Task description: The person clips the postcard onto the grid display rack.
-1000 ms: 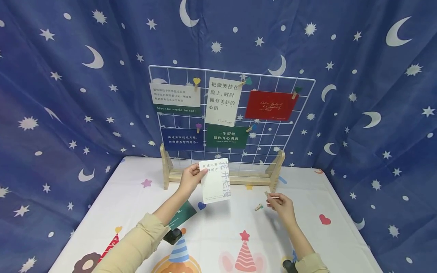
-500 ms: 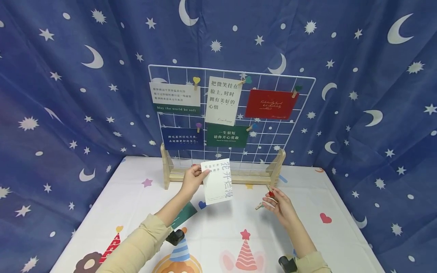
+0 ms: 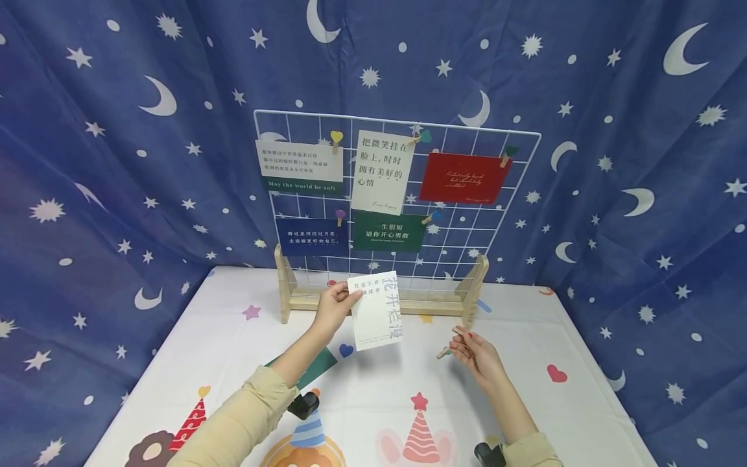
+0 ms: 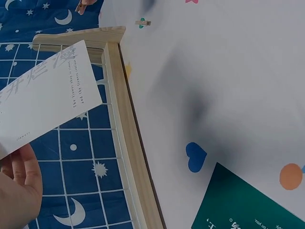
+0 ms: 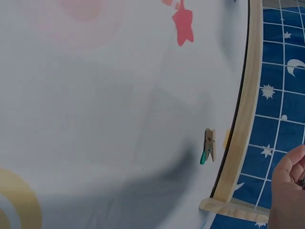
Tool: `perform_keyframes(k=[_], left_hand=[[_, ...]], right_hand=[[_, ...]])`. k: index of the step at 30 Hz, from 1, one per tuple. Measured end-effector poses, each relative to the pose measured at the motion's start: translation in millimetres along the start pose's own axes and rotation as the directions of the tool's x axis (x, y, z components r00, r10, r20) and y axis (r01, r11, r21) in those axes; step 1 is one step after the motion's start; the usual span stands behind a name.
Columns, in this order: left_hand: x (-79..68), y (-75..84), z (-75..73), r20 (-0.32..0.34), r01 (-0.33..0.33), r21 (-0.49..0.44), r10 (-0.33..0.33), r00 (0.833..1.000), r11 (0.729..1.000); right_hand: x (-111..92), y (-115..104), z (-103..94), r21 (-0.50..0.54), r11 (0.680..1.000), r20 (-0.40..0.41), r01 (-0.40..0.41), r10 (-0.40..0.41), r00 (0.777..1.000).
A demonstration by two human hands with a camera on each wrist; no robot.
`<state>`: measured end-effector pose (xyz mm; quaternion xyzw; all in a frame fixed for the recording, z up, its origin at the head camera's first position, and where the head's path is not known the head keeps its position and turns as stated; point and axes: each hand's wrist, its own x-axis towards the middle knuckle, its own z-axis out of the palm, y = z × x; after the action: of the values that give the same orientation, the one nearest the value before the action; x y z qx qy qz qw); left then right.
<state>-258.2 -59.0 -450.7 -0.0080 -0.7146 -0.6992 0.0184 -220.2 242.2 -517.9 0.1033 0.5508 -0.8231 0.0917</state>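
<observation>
My left hand pinches a white postcard with purple lettering by its upper left edge. The card hangs upright in the air before the lower part of the white wire grid. Off to the right, my right hand pinches a small wooden clothespin, partly hidden by the fingers. A second clothespin, with a green end, lies on the table close to that hand. In the left wrist view the postcard overlaps the grid, and the left hand is below it.
Several cards hang clipped on the grid, among them a red card and a blue card. Wooden feet support the grid. A green card lies on the table, partly under the left forearm. A starry curtain stands behind.
My left hand has shifted slightly right with the postcard. The right hand has turned the clothespin between its fingers; its red part showed half a second ago. Cards on the grid are unchanged.
</observation>
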Motion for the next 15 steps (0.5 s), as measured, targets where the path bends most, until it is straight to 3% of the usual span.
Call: perform_keyframes(k=[7,15], left_hand=[[0.0,1.6,2.4,0.008,0.005,0.0,-0.005,1.0,1.0],[3.2,5.4,8.2,0.003,-0.006,-0.011,0.006,1.0,1.0]], right_hand=[[-0.5,5.1,-0.7,-0.147,0.986,-0.056,0.073,-0.082,0.995],[-1.5,6.8,0.2,-0.171,0.97,-0.092,0.175,-0.192,0.977]])
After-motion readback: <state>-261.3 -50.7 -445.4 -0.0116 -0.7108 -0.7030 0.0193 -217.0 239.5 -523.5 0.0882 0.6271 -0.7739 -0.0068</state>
